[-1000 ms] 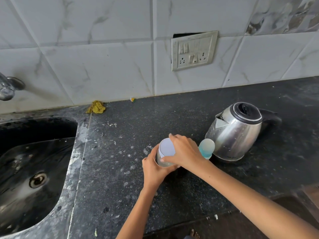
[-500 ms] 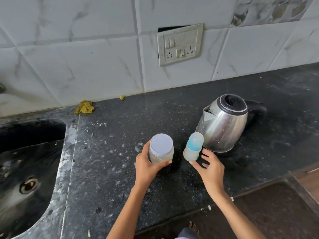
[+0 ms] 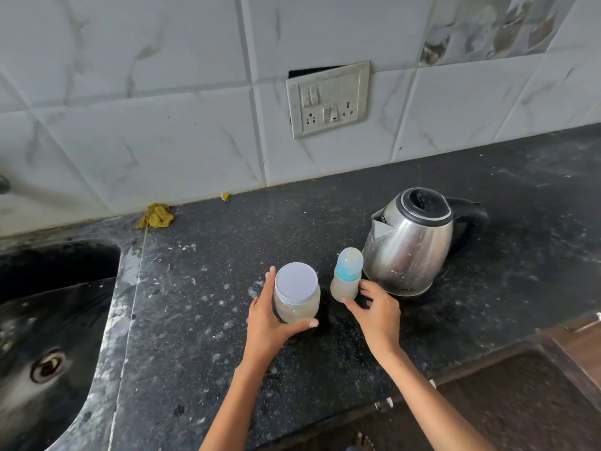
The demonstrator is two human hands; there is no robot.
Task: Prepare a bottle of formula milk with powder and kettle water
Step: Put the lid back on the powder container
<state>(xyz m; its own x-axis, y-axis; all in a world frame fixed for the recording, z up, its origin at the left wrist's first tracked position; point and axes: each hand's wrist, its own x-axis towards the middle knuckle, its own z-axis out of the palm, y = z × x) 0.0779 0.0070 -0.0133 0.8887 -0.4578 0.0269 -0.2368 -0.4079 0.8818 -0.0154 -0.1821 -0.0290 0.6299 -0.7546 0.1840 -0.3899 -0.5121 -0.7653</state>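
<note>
Black speckled granite countertop (image 3: 201, 320), pretty dusty with white flecks, running along a white marble-look tile wall (image 3: 130, 141). Sitting upright on it near the front edge is the baby bottle (image 3: 346, 275), clear with a blue collar and a cloudy cap on top. Right hand (image 3: 377, 315) is at its base, thumb and fingertips touching the lower part, fingers spread and only loosely bent, so more of a light touch than a real grab. Just left of the bottle is the powder jar (image 3: 296, 296), clear plastic with a white lid screwed on, and the left hand (image 3: 270, 320) is wrapped around it, thumb in front and fingers behind. Stainless steel kettle (image 3: 409, 240) with a black lid and handle stands just behind and to the right of the bottle, spout pointing left. Further out there's a dark sink (image 3: 48, 336) on the far left, a yellow scrubber (image 3: 156, 216) against the wall, and a switch and socket plate (image 3: 328, 99) hanging a bit crooked on the tiles.
</note>
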